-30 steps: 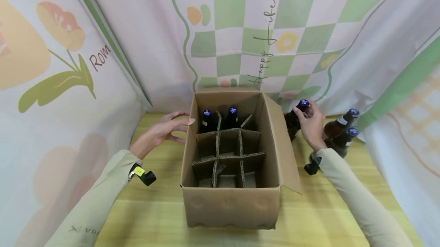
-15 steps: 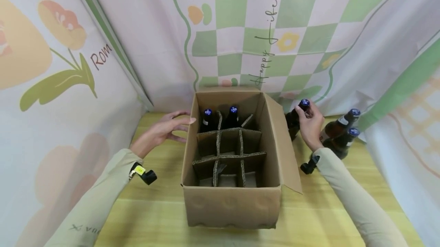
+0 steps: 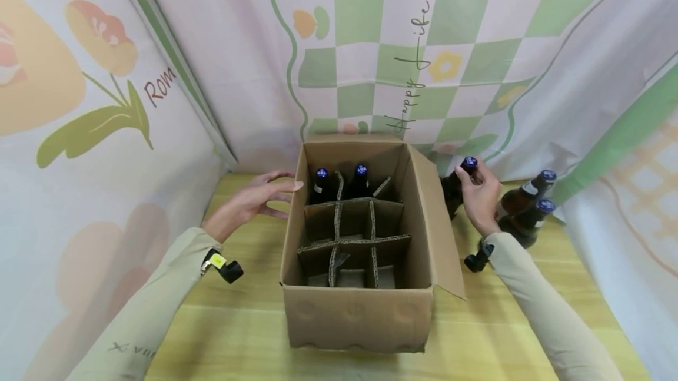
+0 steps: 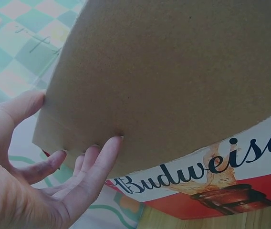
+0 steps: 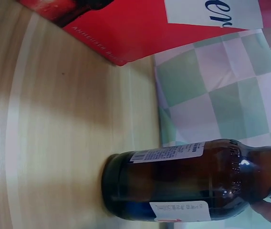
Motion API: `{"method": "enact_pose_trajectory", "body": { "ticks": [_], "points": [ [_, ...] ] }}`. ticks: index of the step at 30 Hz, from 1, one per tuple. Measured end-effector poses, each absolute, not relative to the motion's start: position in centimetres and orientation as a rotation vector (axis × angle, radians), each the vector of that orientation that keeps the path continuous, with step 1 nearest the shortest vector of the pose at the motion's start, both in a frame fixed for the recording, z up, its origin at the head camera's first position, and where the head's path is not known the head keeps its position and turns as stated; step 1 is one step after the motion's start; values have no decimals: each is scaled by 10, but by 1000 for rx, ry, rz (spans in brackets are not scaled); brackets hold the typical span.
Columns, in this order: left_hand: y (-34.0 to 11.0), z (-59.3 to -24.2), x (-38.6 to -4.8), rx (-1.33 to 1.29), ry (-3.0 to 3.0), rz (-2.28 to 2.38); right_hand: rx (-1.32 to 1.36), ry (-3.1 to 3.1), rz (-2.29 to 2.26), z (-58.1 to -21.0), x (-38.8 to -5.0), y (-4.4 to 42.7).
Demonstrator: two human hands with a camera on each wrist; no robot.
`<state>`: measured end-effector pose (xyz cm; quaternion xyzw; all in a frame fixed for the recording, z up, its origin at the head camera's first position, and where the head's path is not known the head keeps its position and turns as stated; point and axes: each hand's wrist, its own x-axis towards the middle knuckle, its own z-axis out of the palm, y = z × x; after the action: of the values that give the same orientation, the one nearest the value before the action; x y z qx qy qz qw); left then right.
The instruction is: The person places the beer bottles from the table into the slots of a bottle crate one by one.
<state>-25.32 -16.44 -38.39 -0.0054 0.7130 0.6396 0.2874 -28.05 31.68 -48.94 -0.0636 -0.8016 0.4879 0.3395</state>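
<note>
My right hand [image 3: 483,194] pinches the neck of a brown beer bottle [image 3: 452,192] with a blue cap, right of the cardboard box [image 3: 357,316]. In the right wrist view that beer bottle [image 5: 183,181] shows white labels and its base close to the table; whether it touches cannot be told. My left hand [image 3: 254,199] is at the box's left side, fingers spread and mostly straight. In the left wrist view the left hand [image 4: 45,167] touches the box's brown flap [image 4: 173,86] with its fingertips. Two blue-capped bottles, one left [image 3: 321,184] and one middle [image 3: 359,181], stand in the box's back row.
Two more bottles, one behind [image 3: 529,189] and one in front [image 3: 529,222], stand close together right of my right hand. Cardboard dividers [image 3: 352,243] split the box into cells. Its right flap [image 3: 442,234] leans outward over the wooden table [image 3: 233,310]. Printed curtains [image 3: 360,63] enclose the table.
The right hand keeps its pinch on the beer bottle, which has shifted very slightly. The left hand stays at the box. The head view has drifted a little.
</note>
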Motion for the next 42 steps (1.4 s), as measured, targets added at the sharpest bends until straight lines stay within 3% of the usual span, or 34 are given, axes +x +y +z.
{"method": "enact_pose_trajectory", "body": {
  "ticks": [11, 23, 42],
  "points": [
    [-164, -384, -253, -14, 1903, 1717, -297, -2150, 1255, -476, -275, 317],
    [-165, -382, -252, -17, 1901, 1725, -159, -2309, 1188, -462, -258, 306],
    [-165, -384, -253, -14, 1920, 1712, -96, -2266, 1283, -393, -230, 304]
  ]
}}
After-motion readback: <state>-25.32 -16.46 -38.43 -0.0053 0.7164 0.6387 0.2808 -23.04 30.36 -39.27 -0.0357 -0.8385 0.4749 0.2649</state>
